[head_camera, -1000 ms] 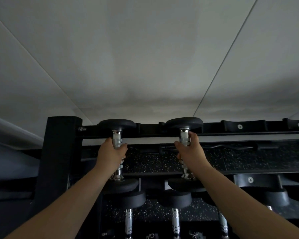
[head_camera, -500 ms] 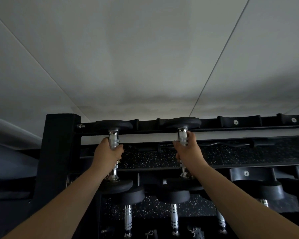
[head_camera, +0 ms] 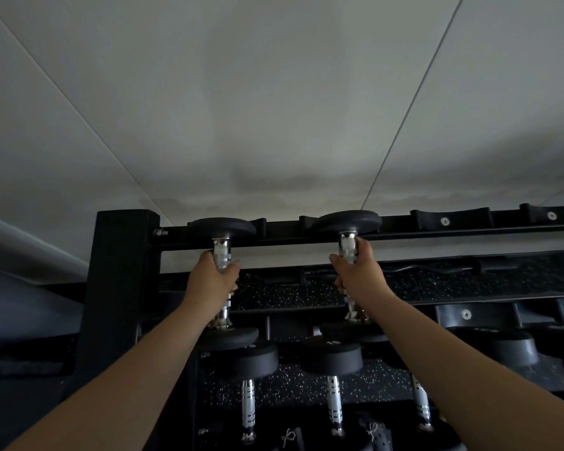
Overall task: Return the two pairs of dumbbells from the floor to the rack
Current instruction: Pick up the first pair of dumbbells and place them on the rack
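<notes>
Seen from the head, two bare arms reach up to a dark rack point(head_camera: 121, 288). The left hand point(head_camera: 214, 281) is wrapped around the chrome handle of one dumbbell point(head_camera: 223, 255) at about 11 o'clock; the right hand point(head_camera: 360, 275) is wrapped around a second dumbbell point(head_camera: 345, 222) at 1 o'clock. Both sit across the top rails, far heads on the back bar. They look heavy and rigid; mid-handle is the safest hold. More dumbbells point(head_camera: 332, 359) rest at 6 o'clock.
</notes>
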### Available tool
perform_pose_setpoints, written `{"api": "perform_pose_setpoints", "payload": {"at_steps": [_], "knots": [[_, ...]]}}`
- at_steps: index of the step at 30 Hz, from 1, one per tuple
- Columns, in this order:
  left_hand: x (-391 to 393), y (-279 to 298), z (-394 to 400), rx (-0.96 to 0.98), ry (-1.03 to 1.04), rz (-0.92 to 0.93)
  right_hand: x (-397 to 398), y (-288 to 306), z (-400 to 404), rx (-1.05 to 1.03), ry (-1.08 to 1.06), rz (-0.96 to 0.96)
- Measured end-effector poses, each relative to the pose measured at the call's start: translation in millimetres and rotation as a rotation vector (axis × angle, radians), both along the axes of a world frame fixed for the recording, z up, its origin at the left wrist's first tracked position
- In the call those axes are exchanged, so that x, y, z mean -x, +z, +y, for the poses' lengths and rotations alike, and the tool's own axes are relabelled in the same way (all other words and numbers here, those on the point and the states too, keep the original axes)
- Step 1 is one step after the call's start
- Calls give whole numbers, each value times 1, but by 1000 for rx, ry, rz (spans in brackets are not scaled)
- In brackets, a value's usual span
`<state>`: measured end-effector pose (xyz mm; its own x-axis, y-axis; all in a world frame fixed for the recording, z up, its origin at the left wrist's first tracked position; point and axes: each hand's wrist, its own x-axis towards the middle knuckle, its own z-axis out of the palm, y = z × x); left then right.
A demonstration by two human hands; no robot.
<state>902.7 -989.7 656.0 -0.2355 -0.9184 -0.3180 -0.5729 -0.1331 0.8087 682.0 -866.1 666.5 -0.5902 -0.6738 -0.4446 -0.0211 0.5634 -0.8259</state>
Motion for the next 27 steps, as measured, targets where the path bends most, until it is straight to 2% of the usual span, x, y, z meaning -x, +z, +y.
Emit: {"api": "perform_pose_setpoints", "payload": {"at_steps": [7,18,27], "knots": [[-3,13,7,103,-80,-135,0,4,5,-66,29,109],[-4,50,37,365,-247,-348,-20,39,31,-76,243,580],[1,84,97,427,-349,-485,-20,71,68,-4,492,640]]}}
